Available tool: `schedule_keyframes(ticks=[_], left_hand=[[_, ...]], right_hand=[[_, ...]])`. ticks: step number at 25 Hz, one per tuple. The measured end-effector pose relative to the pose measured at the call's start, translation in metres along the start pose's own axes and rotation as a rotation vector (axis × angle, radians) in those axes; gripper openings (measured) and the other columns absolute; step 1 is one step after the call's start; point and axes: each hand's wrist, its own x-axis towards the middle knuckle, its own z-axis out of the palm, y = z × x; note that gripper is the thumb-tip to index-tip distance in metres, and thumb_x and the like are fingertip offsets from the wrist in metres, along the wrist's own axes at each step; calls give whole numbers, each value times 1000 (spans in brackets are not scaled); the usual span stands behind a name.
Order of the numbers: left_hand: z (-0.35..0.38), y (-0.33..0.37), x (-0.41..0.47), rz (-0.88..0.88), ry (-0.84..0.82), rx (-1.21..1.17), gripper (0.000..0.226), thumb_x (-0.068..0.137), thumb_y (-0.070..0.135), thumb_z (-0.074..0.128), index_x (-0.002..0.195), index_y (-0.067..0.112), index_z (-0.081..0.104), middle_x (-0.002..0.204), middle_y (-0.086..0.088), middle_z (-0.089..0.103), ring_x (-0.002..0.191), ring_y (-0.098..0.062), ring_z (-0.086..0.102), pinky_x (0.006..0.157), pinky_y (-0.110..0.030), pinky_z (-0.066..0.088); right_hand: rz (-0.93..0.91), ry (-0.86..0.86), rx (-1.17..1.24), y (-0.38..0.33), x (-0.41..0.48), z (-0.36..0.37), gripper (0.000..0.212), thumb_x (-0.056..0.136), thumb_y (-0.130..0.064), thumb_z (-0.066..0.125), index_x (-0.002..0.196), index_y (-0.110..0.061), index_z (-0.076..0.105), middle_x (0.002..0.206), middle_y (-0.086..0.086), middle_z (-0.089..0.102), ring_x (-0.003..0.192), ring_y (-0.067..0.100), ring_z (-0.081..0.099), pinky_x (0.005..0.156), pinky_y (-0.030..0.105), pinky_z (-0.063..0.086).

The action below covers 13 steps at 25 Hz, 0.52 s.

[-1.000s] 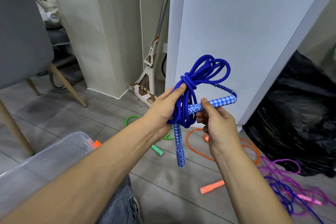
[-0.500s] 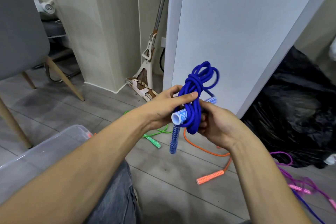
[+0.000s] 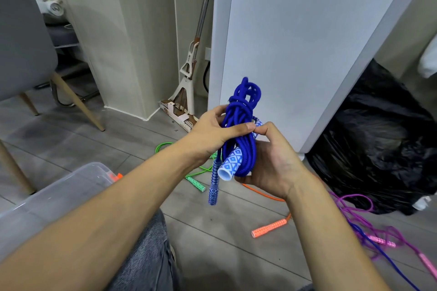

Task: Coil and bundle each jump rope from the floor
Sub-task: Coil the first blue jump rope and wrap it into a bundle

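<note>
A coiled blue jump rope (image 3: 241, 125) is held upright in front of me. My left hand (image 3: 212, 134) pinches the coil's middle, thumb across the strands. My right hand (image 3: 272, 163) cups the coil's lower part from the right together with one patterned blue handle (image 3: 230, 164), whose open end points at me. The other blue handle (image 3: 214, 184) dangles below. On the floor lie a green rope (image 3: 196, 175), an orange rope (image 3: 269, 228) and a tangle of purple and pink ropes (image 3: 378, 236).
A clear plastic bin (image 3: 54, 196) stands at my lower left with something orange inside. A white cabinet (image 3: 295, 42) rises straight ahead, a black bag (image 3: 383, 144) at its right. A mop (image 3: 186, 101) leans by the wall; a grey chair (image 3: 21, 38) stands at left.
The coil has been squeezed narrower and stands more upright. The handle in my right hand has swung from pointing right to pointing at me, tucked alongside the coil.
</note>
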Motion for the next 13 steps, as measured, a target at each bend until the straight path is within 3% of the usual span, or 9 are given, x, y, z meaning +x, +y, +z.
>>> schedule_keyframes(ticks=[3, 5, 8, 11, 13], left_hand=[[1, -3, 5, 146, 161, 12, 56, 80, 3, 79, 129, 6, 50, 108, -14, 73, 95, -23, 72, 85, -37, 58], [0, -3, 10, 160, 236, -52, 48, 84, -1, 73, 126, 4, 49, 100, -12, 71, 84, -19, 72, 76, -32, 57], [-4, -3, 17, 161, 310, -120, 33, 90, -1, 66, 118, 8, 50, 87, -5, 67, 77, -17, 67, 76, -31, 55], [-13, 4, 27, 48, 395, -383, 17, 96, 3, 56, 110, 11, 51, 91, -12, 66, 78, -24, 67, 69, -36, 57], [-24, 11, 31, -71, 446, -559, 9, 96, 4, 50, 102, 10, 52, 86, -15, 68, 71, -24, 67, 64, -36, 56]], right_hand=[[-14, -65, -51, 4, -2, 5, 38, 75, -22, 62, 111, -13, 68, 108, 14, 64, 101, 30, 60, 98, 57, 50], [-36, 2, -120, 13, 2, 16, 27, 86, -15, 70, 112, -9, 66, 105, 15, 66, 103, 36, 67, 94, 59, 53], [-198, 123, -192, 19, 9, 23, 41, 94, -4, 64, 132, -9, 48, 100, 17, 71, 89, 34, 75, 77, 44, 62], [-303, 216, -548, 18, 7, 11, 80, 93, -3, 65, 151, -37, 20, 101, 10, 75, 82, 25, 76, 79, 37, 60], [-242, 249, -950, 20, 9, -2, 65, 89, -12, 69, 145, -25, 39, 96, 3, 76, 87, 21, 74, 85, 40, 57]])
